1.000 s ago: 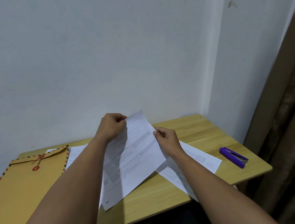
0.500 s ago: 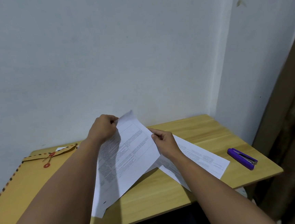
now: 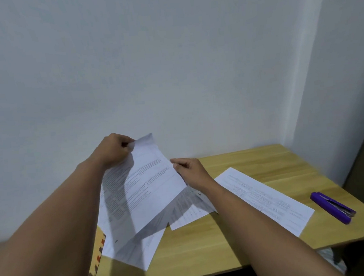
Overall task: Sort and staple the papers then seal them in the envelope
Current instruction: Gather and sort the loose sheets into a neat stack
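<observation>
Both grips pinch one printed sheet (image 3: 141,185): left hand (image 3: 111,150) top corner; right hand (image 3: 190,170) side edge.

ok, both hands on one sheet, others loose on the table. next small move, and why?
Probably lay the held sheet down squarely onto a loose sheet to start one stack. The left hand pinches its top corner and the right hand its side edge, so it hangs lifted and curled. The other pages lie fanned apart, and the purple stapler sits untouched at the right of the table.

Both hands raised, left hand (image 3: 111,149) and right hand (image 3: 190,170) pinched closed.
</observation>
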Demonstrator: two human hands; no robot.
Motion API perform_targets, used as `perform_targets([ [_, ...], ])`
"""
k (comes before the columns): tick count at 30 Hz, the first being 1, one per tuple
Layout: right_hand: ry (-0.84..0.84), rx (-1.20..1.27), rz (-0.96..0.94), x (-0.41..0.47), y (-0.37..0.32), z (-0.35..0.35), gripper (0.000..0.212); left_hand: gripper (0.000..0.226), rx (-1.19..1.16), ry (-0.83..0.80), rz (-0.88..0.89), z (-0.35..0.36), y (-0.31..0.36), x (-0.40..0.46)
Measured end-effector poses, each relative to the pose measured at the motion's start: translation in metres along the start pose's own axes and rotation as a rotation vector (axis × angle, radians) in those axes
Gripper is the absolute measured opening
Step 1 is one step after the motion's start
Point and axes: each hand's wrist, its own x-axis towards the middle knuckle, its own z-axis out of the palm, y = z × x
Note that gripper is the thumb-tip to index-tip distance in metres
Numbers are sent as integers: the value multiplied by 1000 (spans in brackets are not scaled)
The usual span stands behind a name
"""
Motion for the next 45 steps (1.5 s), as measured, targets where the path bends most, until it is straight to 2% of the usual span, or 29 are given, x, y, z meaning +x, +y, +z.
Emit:
perform_targets([
  [3,16,-110,84,27,5,-17,37,21,10,-35,-29,5,-15,13],
  [7,77,-412,179,76,23,-46,39,23,-26,-88,-57,38,-40,34],
  [10,42,-618,233,111,38,-55,42,29,-38,-128,-46,77,-61,49],
  [12,17,-716,260,127,47,-53,49,34,-60,-134,-52,102,-74,55],
  [15,-11,-800,292,146,61,-47,73,36,-75,-148,-46,132,-87,61],
  [17,-22,-839,284,156,69,-42,84,35,-81,-155,-40,144,-92,65],
  [20,-11,-811,296,170,76,-38,77,36,-118,-165,-40,154,-98,66],
  [28,37,-679,386,181,77,-35,90,39,-224,-132,-69,153,-103,60],
  [31,136,-580,362,176,74,-38,75,38,-215,-117,-63,145,-100,56],
  [34,253,-436,280,170,69,-48,38,37,-203,-105,-72,134,-92,50],
  [36,315,-351,206,161,58,-54,20,37,-204,-93,-73,125,-84,45],
  [38,373,-272,135,153,44,-60,19,37,-213,-81,-63,116,-75,41],
  [41,468,-244,16,139,20,-74,30,35,-205,-65,-38,99,-56,34],
  [45,631,-165,-92,117,-13,-97,10,33,-187,-23,15,75,-31,25],
])
